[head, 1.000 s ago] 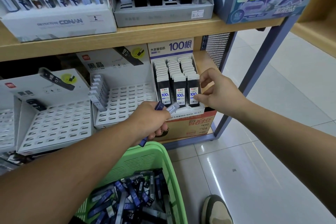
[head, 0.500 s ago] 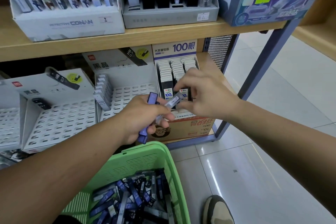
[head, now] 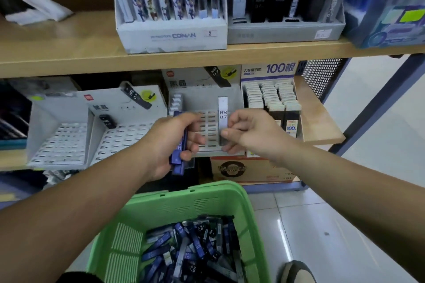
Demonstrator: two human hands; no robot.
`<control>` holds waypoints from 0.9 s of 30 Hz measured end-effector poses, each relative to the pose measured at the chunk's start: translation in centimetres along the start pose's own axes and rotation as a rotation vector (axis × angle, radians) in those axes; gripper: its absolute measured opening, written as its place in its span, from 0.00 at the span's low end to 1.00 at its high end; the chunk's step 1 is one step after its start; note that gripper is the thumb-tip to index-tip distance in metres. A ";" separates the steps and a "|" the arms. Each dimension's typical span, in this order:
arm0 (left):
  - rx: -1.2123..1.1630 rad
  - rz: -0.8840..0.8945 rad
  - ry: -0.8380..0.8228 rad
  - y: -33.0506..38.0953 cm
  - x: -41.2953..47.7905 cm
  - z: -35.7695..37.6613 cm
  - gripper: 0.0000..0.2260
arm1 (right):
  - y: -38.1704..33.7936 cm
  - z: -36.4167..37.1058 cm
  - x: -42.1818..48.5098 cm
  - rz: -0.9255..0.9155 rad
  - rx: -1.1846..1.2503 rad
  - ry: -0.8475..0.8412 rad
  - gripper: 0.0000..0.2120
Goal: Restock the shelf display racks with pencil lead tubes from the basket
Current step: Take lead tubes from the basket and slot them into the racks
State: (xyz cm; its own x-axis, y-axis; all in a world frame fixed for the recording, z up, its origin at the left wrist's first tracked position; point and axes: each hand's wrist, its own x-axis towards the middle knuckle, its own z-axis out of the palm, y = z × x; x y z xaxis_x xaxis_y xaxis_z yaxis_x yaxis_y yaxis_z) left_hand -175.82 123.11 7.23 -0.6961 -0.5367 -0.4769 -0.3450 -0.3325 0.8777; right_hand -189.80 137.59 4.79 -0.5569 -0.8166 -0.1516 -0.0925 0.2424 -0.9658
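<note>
My right hand (head: 247,132) pinches a grey HB 0.7 lead tube (head: 222,112) by its lower end and holds it upright over the slotted middle display rack (head: 208,131). Blue lead tubes (head: 179,145) are gripped in my left hand (head: 171,145), just left of that rack. A few white-capped tubes (head: 176,101) stand at the rack's left edge. Below, the green basket (head: 161,204) holds several loose blue, black and grey tubes (head: 197,250).
Two more slotted white racks (head: 76,138) sit to the left on the lower shelf. A full "100" box of black tubes (head: 271,99) stands on the right. The upper wooden shelf (head: 69,57) carries pen boxes. A shoe (head: 296,271) rests on the tiled floor.
My right hand took the grey tube from my left hand's bundle and raised it upright over the middle rack. The view shifted left and closer to the shelf.
</note>
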 end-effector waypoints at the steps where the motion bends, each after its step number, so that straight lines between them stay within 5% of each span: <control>1: -0.003 -0.013 0.004 0.0 -0.1 -0.8 0.08 | -0.2 0.6 0.3 0.017 0.034 -0.013 0.03; 16: 0.121 -0.136 0.073 -1.5 -1.5 -9.2 0.09 | 1.4 8.5 6.2 -0.054 -0.140 0.093 0.10; 19: 0.088 -0.112 0.032 -1.4 -1.6 -9.0 0.04 | 1.7 8.8 6.7 -0.078 -0.171 0.122 0.11; 27: 0.054 -0.154 -0.092 -1.3 -2.2 -9.2 0.10 | 2.0 9.8 7.6 -0.114 -0.469 0.116 0.10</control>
State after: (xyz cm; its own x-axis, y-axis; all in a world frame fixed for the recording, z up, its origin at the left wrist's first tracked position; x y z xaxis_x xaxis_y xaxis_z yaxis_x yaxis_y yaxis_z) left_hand -168.06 117.60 6.73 -0.6863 -0.4081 -0.6020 -0.4835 -0.3623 0.7968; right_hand -186.16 126.69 -0.32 -0.6075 -0.7943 0.0001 -0.5050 0.3861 -0.7720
